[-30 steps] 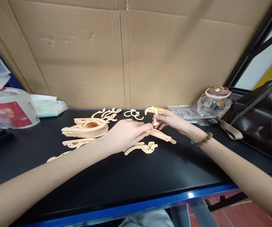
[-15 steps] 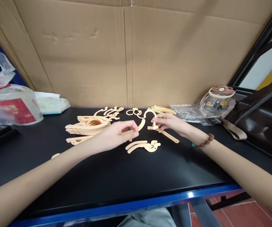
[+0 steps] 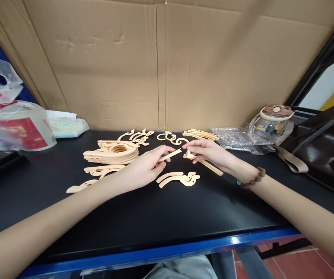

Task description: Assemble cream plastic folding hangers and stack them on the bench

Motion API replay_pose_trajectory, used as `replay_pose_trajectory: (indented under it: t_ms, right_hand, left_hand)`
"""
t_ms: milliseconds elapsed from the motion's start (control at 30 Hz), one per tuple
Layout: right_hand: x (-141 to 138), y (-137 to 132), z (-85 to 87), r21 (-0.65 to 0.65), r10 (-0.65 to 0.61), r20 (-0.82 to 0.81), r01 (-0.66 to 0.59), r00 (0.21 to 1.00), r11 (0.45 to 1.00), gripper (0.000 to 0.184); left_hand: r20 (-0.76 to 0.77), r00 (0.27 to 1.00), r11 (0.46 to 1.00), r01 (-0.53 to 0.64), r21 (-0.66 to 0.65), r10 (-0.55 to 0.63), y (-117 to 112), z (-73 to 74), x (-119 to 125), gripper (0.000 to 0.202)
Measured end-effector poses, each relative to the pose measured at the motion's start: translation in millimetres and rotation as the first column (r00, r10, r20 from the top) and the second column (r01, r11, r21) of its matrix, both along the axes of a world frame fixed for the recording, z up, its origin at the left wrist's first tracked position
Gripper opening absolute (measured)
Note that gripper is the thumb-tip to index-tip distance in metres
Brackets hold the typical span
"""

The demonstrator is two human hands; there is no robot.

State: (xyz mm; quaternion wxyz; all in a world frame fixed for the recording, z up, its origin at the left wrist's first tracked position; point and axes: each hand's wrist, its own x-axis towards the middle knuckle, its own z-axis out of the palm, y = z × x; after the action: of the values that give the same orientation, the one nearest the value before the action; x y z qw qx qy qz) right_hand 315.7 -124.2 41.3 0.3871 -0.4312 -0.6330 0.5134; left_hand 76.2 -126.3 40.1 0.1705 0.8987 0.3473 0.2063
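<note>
Between the fingers of my left hand is a narrow beige hanger arm, turned edge-on with its notched tip pointing at my other hand. My right hand is closed on a beige hanger hook; its round base shows below the fingers, while the rest is partly hidden. The two pieces are close but apart. Under the right hand lies a long straight beige bar. Nearer to me, a pair of curved hanger arms rests on the black table.
Stacked hanger pieces lie at left, with loose curved parts and straight bars behind. A plastic bag and tissue pack stand far left. Clear wrap, a lidded jar and a dark bag occupy the right.
The hanger arm in my left hand has turned from its broad face to edge-on. The hook in my right hand has tipped down, and its curve is now mostly hidden. The view shifted slightly.
</note>
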Motion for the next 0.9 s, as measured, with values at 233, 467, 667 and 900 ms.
replay_pose_trajectory:
  t_ms: [233,467,667,900]
  right_hand:
    - [-2,-2,-0.8,-0.047,0.059,-0.071,-0.063,0.996,0.997,0.023]
    - [-6,-8,3.6,-0.080,0.042,-0.154,-0.055,0.987,0.995,0.026]
    - [-7,-11,2.3,-0.110,0.107,-0.203,-0.132,0.973,0.985,0.034]
    - [-12,-15,2.7,-0.137,0.188,-0.237,-0.225,0.953,0.965,0.029]
  left_hand:
    - [0.031,0.998,0.998,-0.055,0.008,0.055,-10,5.7,9,0.036]
    - [0.027,0.999,0.998,-0.022,-0.057,0.024,-15,4.0,10,0.019]
    - [-0.052,0.999,0.999,-0.006,-0.052,0.003,-23,5.4,14,0.004]
    - [-0.122,0.989,0.996,-0.085,0.040,0.089,-27,-4.0,19,0.017]
